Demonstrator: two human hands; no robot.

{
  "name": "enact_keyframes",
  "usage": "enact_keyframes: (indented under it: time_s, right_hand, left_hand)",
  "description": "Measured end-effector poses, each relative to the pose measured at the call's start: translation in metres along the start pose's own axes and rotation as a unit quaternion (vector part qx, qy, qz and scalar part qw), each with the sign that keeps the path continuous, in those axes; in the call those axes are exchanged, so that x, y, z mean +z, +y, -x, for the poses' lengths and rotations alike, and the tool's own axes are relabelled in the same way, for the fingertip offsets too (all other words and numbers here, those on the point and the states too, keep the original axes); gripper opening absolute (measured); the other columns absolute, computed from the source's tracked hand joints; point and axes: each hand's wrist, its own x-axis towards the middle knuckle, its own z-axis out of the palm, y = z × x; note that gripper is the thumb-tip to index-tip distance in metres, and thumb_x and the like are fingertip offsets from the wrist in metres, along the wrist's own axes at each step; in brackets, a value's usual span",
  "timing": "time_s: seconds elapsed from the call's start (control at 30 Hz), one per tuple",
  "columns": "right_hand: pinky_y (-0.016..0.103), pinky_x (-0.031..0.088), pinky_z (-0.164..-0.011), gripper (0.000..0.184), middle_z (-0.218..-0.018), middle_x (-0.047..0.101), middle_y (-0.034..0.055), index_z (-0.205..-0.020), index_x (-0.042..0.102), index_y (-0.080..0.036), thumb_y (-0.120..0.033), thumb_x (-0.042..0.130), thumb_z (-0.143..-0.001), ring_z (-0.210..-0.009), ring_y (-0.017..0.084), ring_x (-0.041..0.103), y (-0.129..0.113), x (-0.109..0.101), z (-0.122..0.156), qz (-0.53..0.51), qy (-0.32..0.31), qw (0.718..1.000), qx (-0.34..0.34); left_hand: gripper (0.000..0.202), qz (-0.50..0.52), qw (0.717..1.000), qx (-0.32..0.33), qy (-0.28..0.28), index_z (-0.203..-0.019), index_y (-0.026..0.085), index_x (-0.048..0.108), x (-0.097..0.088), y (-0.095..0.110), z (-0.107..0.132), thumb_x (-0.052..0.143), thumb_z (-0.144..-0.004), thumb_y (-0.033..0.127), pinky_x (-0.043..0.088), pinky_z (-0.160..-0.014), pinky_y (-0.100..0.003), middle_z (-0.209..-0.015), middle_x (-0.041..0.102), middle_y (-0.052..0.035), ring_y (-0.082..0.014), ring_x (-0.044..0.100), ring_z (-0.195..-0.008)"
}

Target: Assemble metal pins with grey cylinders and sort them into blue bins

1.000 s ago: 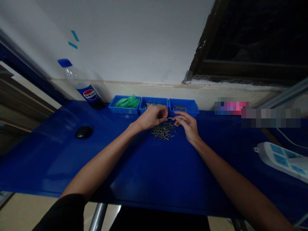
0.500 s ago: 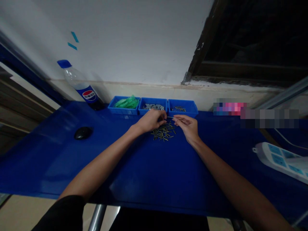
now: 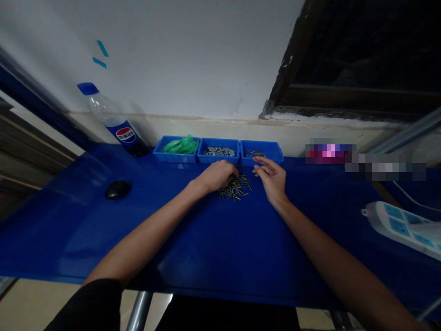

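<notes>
A loose pile of thin, brass-coloured metal pins (image 3: pixel 237 189) lies on the blue tabletop. My left hand (image 3: pixel 217 175) is over the pile's left side, its fingers curled down into the pins. Its fingertips are hidden, so what they pinch does not show. Just right of the pile is my right hand (image 3: pixel 272 177), fingers apart with nothing visible in them. Its fingertips reach the front of the right blue bin (image 3: pixel 279 159), which contains several slim metal pieces (image 3: pixel 257 153). The middle blue bin (image 3: pixel 203 158) holds grey metal cylinders (image 3: pixel 220 151).
A left blue bin (image 3: pixel 175 158) holds green plastic (image 3: pixel 182 145). A cola bottle (image 3: pixel 119 126) stands at the wall, with a black mouse-shaped object (image 3: pixel 117 189) nearer. At right lie a white power strip (image 3: pixel 379 216) and a blurred-out item (image 3: pixel 330 151).
The thin pin between my hands no longer shows. My left hand has lowered onto the pile, and my right hand's fingers have spread near the right bin.
</notes>
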Motion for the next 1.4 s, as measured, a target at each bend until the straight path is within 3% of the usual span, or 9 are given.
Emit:
enact_keyframes:
  time_s: [0.2, 0.4, 0.63, 0.77, 0.87, 1.17, 1.3, 1.4]
  right_hand:
    - [0.035, 0.059, -0.064, 0.030, -0.114, 0.080, 0.0092, -0.109, 0.079, -0.023, -0.030, 0.076, -0.080, -0.073, 0.018, 0.072, -0.001, 0.000, 0.001, -0.004, -0.012, 1.000, 0.010]
    - [0.033, 0.057, -0.061, 0.028, -0.110, 0.080, 0.0081, -0.107, 0.079, -0.024, -0.028, 0.077, -0.080, -0.072, 0.018, 0.071, -0.004, 0.000, 0.001, -0.016, -0.015, 1.000, 0.014]
    - [0.033, 0.058, -0.063, 0.024, -0.104, 0.081, 0.0072, -0.103, 0.078, -0.024, -0.031, 0.077, -0.080, -0.071, 0.017, 0.071, -0.006, 0.001, 0.001, -0.020, -0.033, 0.999, 0.023]
    - [0.035, 0.060, -0.069, 0.025, -0.095, 0.081, 0.0060, -0.101, 0.080, -0.024, -0.035, 0.080, -0.079, -0.072, 0.018, 0.072, -0.009, 0.003, 0.003, -0.027, -0.077, 0.996, 0.038]
    - [0.035, 0.061, -0.071, 0.028, -0.089, 0.081, 0.0048, -0.100, 0.081, -0.024, -0.038, 0.084, -0.075, -0.072, 0.018, 0.073, -0.012, 0.004, 0.005, -0.025, -0.118, 0.992, 0.047]
    - [0.037, 0.062, -0.070, 0.021, -0.084, 0.081, 0.0043, -0.090, 0.084, -0.025, -0.039, 0.087, -0.074, -0.069, 0.019, 0.073, -0.013, 0.002, 0.004, -0.032, -0.154, 0.986, 0.052]
    - [0.035, 0.060, -0.065, 0.023, -0.083, 0.081, 0.0053, -0.090, 0.084, -0.023, -0.040, 0.085, -0.075, -0.067, 0.018, 0.071, -0.010, 0.003, 0.003, -0.007, -0.070, 0.997, 0.036]
    - [0.032, 0.057, -0.057, 0.028, -0.099, 0.081, 0.0074, -0.105, 0.082, -0.024, -0.039, 0.081, -0.081, -0.067, 0.017, 0.069, -0.006, 0.001, 0.002, 0.011, 0.021, 1.000, 0.021]
  left_hand:
    - [0.030, -0.025, 0.999, -0.017, -0.017, -0.098, 0.016, 0.077, -0.005, 0.002, 0.000, 0.054, -0.085, 0.000, 0.055, -0.082, -0.033, -0.100, 0.077, -0.0103, -0.0208, 0.073, -0.092]
    - [0.026, 0.003, 1.000, 0.013, -0.011, -0.100, 0.015, 0.071, -0.015, -0.002, 0.002, 0.054, -0.087, 0.001, 0.050, -0.080, -0.031, -0.098, 0.073, -0.0090, -0.0185, 0.067, -0.087]
    - [0.026, 0.069, 0.994, 0.017, 0.085, -0.105, 0.016, 0.071, -0.023, -0.003, 0.001, 0.063, -0.083, 0.007, 0.050, -0.075, -0.029, -0.090, 0.072, -0.0040, -0.0159, 0.065, -0.078]
    - [0.021, 0.136, 0.978, 0.017, 0.156, -0.104, 0.015, 0.072, -0.022, 0.003, -0.001, 0.069, -0.082, 0.015, 0.053, -0.073, -0.029, -0.089, 0.072, -0.0039, -0.0146, 0.066, -0.076]
    - [0.020, 0.180, 0.968, 0.019, 0.175, -0.103, 0.015, 0.072, -0.020, 0.006, -0.002, 0.071, -0.083, 0.018, 0.056, -0.075, -0.029, -0.093, 0.074, -0.0056, -0.0145, 0.069, -0.078]
    - [0.019, 0.187, 0.975, -0.001, 0.121, -0.105, 0.014, 0.072, -0.017, 0.005, -0.001, 0.071, -0.086, 0.019, 0.058, -0.078, -0.030, -0.093, 0.076, -0.0069, -0.0161, 0.072, -0.081]
    - [0.016, 0.100, 0.992, -0.038, 0.071, -0.101, 0.013, 0.074, -0.016, 0.002, 0.000, 0.071, -0.087, 0.020, 0.057, -0.081, -0.033, -0.095, 0.078, -0.0091, -0.0195, 0.073, -0.084]
    - [0.025, 0.041, 0.998, -0.023, 0.029, -0.113, 0.014, 0.077, -0.012, 0.000, 0.000, 0.069, -0.089, 0.016, 0.056, -0.093, -0.037, -0.112, 0.079, -0.0122, -0.0233, 0.075, -0.100]
